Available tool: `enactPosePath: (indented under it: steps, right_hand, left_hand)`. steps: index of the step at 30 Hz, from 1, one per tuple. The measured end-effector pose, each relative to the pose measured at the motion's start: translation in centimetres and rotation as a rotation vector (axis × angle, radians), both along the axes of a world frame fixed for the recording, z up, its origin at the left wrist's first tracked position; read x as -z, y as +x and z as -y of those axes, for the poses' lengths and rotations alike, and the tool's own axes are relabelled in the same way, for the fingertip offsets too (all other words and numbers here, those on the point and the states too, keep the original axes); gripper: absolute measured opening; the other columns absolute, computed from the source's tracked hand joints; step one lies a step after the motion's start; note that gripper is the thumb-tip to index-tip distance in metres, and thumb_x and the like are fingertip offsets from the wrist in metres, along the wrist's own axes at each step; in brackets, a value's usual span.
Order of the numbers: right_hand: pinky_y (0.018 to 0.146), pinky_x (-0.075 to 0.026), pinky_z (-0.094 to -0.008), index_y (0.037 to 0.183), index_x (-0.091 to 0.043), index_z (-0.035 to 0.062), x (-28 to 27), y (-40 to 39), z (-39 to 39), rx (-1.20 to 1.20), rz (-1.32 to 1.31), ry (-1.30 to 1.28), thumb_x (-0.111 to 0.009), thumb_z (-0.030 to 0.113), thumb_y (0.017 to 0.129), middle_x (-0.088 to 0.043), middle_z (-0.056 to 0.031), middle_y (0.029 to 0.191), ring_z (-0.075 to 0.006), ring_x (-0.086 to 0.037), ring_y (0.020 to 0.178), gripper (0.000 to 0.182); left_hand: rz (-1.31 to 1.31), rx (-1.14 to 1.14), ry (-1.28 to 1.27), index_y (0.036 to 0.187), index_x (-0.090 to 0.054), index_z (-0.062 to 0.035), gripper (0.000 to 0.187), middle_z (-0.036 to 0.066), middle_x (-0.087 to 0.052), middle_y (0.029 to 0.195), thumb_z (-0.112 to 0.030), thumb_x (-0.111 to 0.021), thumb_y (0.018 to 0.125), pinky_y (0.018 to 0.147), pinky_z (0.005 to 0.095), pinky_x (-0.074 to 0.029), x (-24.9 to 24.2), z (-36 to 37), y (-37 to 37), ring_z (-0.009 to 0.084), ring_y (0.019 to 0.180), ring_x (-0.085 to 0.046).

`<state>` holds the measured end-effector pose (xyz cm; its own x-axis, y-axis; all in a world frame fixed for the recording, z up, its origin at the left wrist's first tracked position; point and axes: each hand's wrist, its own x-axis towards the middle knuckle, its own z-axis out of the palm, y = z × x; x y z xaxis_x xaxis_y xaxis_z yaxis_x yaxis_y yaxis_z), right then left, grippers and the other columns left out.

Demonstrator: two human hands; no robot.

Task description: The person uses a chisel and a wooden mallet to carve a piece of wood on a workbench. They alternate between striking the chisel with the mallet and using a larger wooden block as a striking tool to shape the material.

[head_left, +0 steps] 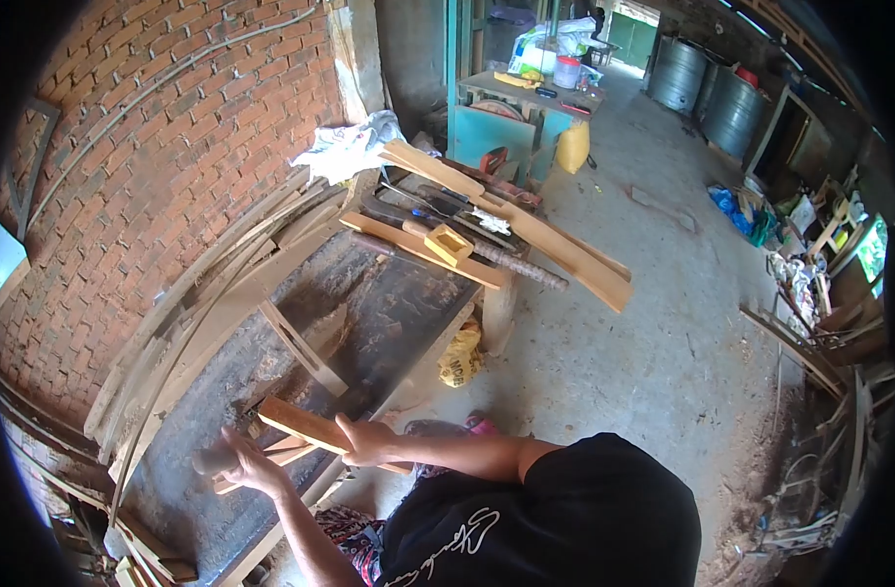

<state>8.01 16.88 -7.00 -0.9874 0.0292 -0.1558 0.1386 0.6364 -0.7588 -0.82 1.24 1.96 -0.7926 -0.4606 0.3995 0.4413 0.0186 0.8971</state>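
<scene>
My left hand is closed around a dark, rounded tool, blurred at its outer end; a thin part seems to reach towards the wood. Fingers of my right hand grip the near end of a light wooden block. Beneath this block, another wooden piece lies at the edge of the dark, worn workbench, partly hidden by my hands. Further up the bench rests a narrow wooden frame piece.
At the bench's far end are long boards, a small yellow wooden block and hand tools. Curved wood strips line the brick wall. A yellow bag sits beside the bench. Metal drums stand at the far right.
</scene>
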Motion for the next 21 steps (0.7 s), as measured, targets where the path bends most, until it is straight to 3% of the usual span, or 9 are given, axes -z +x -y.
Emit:
enactPosePath:
  steps: [4, 7, 8, 10, 12, 13, 14, 16, 21]
  right_hand:
    - [0.071, -0.051, -0.0524, 0.121, -0.037, 0.0001, 1.5, -0.9, -0.2, 0.008, 0.020, -0.086, -0.073, 0.029, 0.067, -0.065, -0.0285, 0.090, -0.0442, -0.066, 0.083, 0.071]
    - [0.077, -0.050, -0.0443, 0.116, -0.042, -0.0004, 1.2, -1.0, -0.9, 0.021, -0.007, -0.207, -0.077, 0.028, 0.064, -0.061, -0.0243, 0.097, -0.0339, -0.063, 0.090, 0.069]
    - [0.080, -0.049, -0.0403, 0.112, -0.045, -0.0006, 1.1, -1.1, -1.1, 0.010, -0.011, -0.278, -0.078, 0.027, 0.064, -0.060, -0.0200, 0.098, -0.0282, -0.061, 0.091, 0.065]
    - [0.080, -0.050, -0.0393, 0.110, -0.046, -0.0005, 1.9, -1.4, -1.2, -0.002, -0.096, -0.307, -0.079, 0.028, 0.068, -0.061, -0.0156, 0.097, -0.0263, -0.061, 0.089, 0.060]
    - [0.078, -0.051, -0.0366, 0.111, -0.046, 0.0002, -0.7, -1.3, -1.3, 0.033, 0.082, -0.332, -0.079, 0.029, 0.072, -0.063, -0.0147, 0.096, -0.0248, -0.063, 0.087, 0.058]
    - [0.078, -0.052, -0.0379, 0.111, -0.044, 0.0001, -0.5, -1.3, -1.4, 0.007, 0.075, -0.346, -0.077, 0.031, 0.074, -0.065, -0.0177, 0.096, -0.0285, -0.065, 0.088, 0.058]
    - [0.078, -0.052, -0.0392, 0.111, -0.043, 0.0001, -0.4, -1.4, -1.4, -0.008, 0.061, -0.360, -0.076, 0.033, 0.075, -0.066, -0.0207, 0.096, -0.0322, -0.068, 0.089, 0.059]
    - [0.079, -0.052, -0.0371, 0.113, -0.042, -0.0008, 0.4, -1.6, -1.4, -0.020, 0.060, -0.374, -0.075, 0.033, 0.076, -0.065, -0.0205, 0.094, -0.0285, -0.067, 0.089, 0.060]
    - [0.081, -0.052, -0.0376, 0.115, -0.042, -0.0007, 0.1, -2.3, -1.5, -0.043, 0.119, -0.329, -0.075, 0.036, 0.075, -0.064, -0.0208, 0.098, -0.0297, -0.067, 0.091, 0.063]
  left_hand:
    - [0.074, -0.001, 0.015, 0.073, -0.055, -0.0135, 0.026, -0.004, -0.051, 0.068, -0.023, -0.069, 0.092, 0.049, 0.0248, -0.034, 0.3, 0.5, -0.3, 0.0061, 0.057, -0.043]
    - [0.276, 0.123, 0.261, 0.089, -0.066, -0.0096, 0.012, -0.004, -0.056, 0.075, -0.019, -0.073, 0.088, 0.050, 0.0223, -0.033, -1.2, -0.2, 0.0, 0.0057, 0.058, -0.044]
    - [0.249, 0.121, 0.271, 0.079, -0.060, -0.0099, 0.019, -0.003, -0.058, 0.075, -0.021, -0.072, 0.088, 0.051, 0.0222, -0.036, -2.7, -0.8, 0.7, 0.0045, 0.059, -0.045]
    - [0.223, 0.214, 0.185, 0.077, -0.059, -0.0118, 0.021, -0.007, -0.050, 0.061, -0.023, -0.074, 0.086, 0.047, 0.0213, -0.033, -0.8, 0.9, -1.0, 0.0030, 0.051, -0.042]
    - [0.116, 0.216, 0.262, 0.077, -0.057, -0.0119, 0.024, -0.007, -0.049, 0.059, -0.024, -0.075, 0.086, 0.044, 0.0216, -0.031, -1.3, 0.4, -1.1, 0.0028, 0.048, -0.040]
    - [0.056, 0.241, 0.316, 0.077, -0.056, -0.0117, 0.024, -0.006, -0.048, 0.058, -0.023, -0.074, 0.087, 0.043, 0.0209, -0.031, -1.4, 0.3, -1.0, 0.0027, 0.048, -0.041]
    - [0.016, 0.231, 0.376, 0.075, -0.049, -0.0128, 0.024, -0.005, -0.043, 0.058, -0.011, -0.066, 0.092, 0.041, 0.0215, -0.025, -2.3, -0.2, -0.7, 0.0035, 0.045, -0.033]
    - [0.023, 0.207, 0.397, 0.076, -0.049, -0.0129, 0.024, -0.005, -0.043, 0.058, -0.012, -0.066, 0.092, 0.041, 0.0210, -0.026, -2.1, 0.3, -0.3, 0.0035, 0.045, -0.033]
    - [-0.010, 0.151, 0.475, 0.074, -0.045, -0.0144, 0.028, -0.005, -0.041, 0.056, -0.013, -0.066, 0.093, 0.040, 0.0215, -0.026, -1.0, 1.4, -0.7, 0.0039, 0.044, -0.034]
